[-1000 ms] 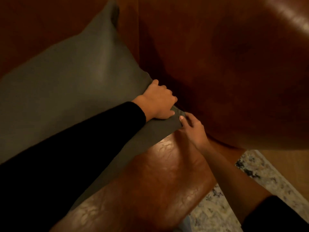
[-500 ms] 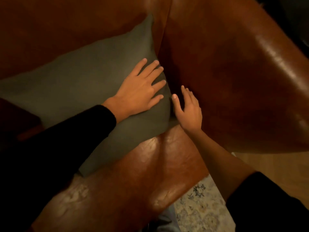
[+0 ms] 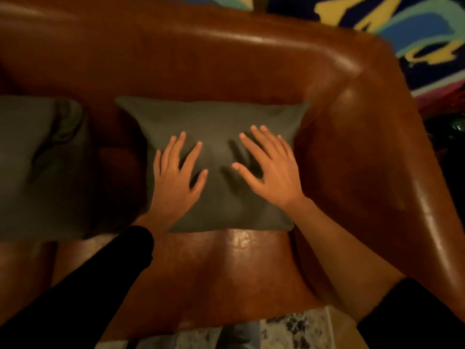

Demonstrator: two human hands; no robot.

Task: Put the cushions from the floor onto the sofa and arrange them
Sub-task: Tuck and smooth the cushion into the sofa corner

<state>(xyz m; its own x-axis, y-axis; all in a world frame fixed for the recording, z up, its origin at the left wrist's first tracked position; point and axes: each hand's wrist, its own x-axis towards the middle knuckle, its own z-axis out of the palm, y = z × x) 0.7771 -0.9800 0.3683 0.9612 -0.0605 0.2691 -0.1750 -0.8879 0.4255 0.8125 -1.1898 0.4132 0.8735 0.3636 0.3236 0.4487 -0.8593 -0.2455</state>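
A grey-green cushion [image 3: 214,122] leans against the backrest in the right corner of the brown leather sofa [image 3: 226,61]. My left hand [image 3: 177,180] lies flat on its lower left part, fingers spread. My right hand [image 3: 270,170] hovers flat just over or on its right half, fingers spread, casting a shadow on the fabric. Neither hand grips anything. A second grey-green cushion [image 3: 37,167] rests on the sofa at the left edge of view, partly cut off.
The sofa's right armrest [image 3: 377,159] curves down the right side. The bare seat [image 3: 214,273] shows below the cushion. A pale patterned rug [image 3: 289,328] lies on the floor at the bottom. A colourful patterned surface [image 3: 415,34] shows behind the sofa, top right.
My view swung round to face the sofa squarely. My right hand left the cushion's corner and came over its face. Both hands are now spread flat on the cushion, which stands straighter in the corner.
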